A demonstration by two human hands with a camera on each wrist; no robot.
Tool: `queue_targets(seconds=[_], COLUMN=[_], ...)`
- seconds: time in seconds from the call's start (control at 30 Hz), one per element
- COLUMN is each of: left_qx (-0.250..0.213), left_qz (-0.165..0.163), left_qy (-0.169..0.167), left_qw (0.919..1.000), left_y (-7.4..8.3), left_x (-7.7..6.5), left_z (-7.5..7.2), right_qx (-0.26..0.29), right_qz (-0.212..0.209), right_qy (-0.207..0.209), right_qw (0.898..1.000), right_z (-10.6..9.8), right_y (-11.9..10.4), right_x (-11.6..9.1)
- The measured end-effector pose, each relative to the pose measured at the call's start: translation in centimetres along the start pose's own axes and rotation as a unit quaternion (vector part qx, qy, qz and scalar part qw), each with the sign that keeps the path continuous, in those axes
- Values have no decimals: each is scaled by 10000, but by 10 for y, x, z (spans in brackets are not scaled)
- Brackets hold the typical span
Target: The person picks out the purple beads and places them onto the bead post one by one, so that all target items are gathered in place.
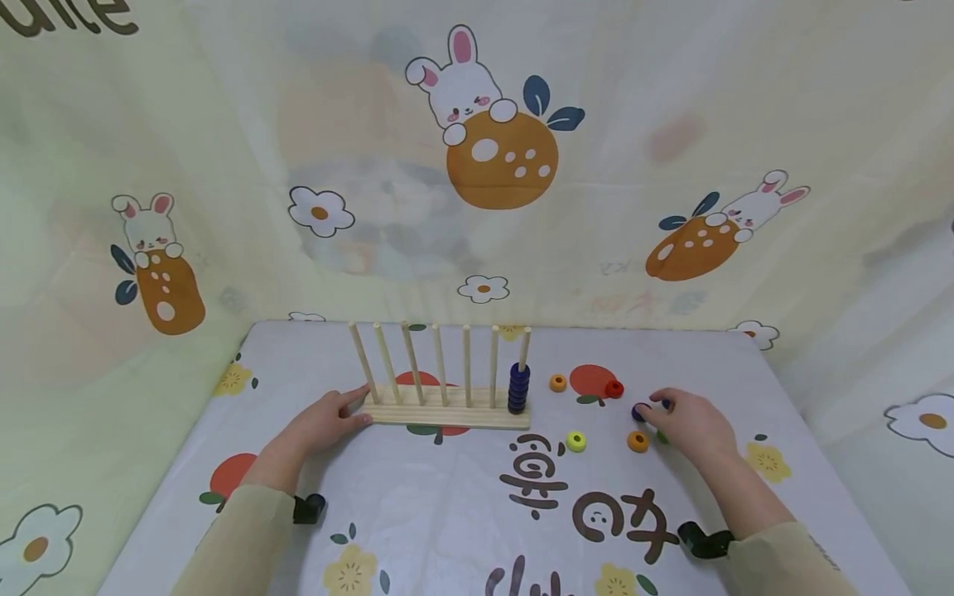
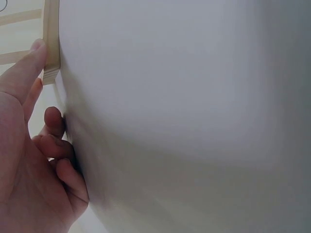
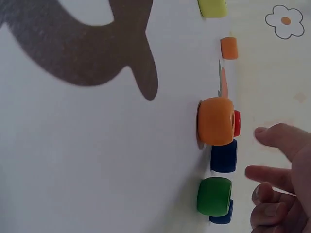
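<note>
A wooden peg rack point(image 1: 447, 416) with several upright pegs stands on the table, a stack of dark blue beads point(image 1: 518, 389) on its rightmost peg. My left hand point(image 1: 333, 416) pinches the rack's left end, thumb along the front and index finger behind. In the left wrist view, the thumb point(image 2: 34, 60) lies against the base point(image 2: 52, 39), other fingers curled near the tabletop. My right hand point(image 1: 693, 424) hovers over a loose blue bead point(image 3: 224, 156), thumb and index finger spread apart with nothing between them. A green bead point(image 3: 214, 196) and another blue bead point(image 3: 221, 213) lie beside it.
Also loose on the table are two orange beads point(image 1: 637, 441) point(image 1: 557, 382), a red bead point(image 1: 614, 388) and a yellow-green bead point(image 1: 576, 441). A printed cloth covers the table point(image 1: 432, 505), and a patterned curtain point(image 1: 373, 273) hangs behind it.
</note>
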State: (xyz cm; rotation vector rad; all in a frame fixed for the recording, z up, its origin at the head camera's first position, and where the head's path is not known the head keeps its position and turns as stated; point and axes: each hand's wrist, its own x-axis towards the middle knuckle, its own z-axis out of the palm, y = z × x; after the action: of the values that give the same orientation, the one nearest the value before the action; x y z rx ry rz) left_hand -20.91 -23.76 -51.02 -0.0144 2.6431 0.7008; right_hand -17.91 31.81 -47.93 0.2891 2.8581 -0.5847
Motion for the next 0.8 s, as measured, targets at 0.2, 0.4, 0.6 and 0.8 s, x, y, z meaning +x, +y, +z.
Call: queue_targets(seconds=[0.2, 0.4, 0.6, 0.8], left_qx=[2, 8, 1, 1], left_qz=[0, 24, 13, -19], left_qy=[-27, -23, -11, -36], left_qw=[10000, 10000, 10000, 10000], left_y=[0, -1, -1, -1], left_x=[2, 3, 3, 3], left_z=[0, 0, -1, -1], right_qx=[-146, -257, -337, -389], right_qz=[67, 119, 110, 146], right_qy=[-128, -246, -245, -265], right_qw=[9998, 9993, 9991, 9988], right_z=[4, 6, 9, 10], right_y=[1, 1, 1, 1], right_x=[2, 4, 6, 7])
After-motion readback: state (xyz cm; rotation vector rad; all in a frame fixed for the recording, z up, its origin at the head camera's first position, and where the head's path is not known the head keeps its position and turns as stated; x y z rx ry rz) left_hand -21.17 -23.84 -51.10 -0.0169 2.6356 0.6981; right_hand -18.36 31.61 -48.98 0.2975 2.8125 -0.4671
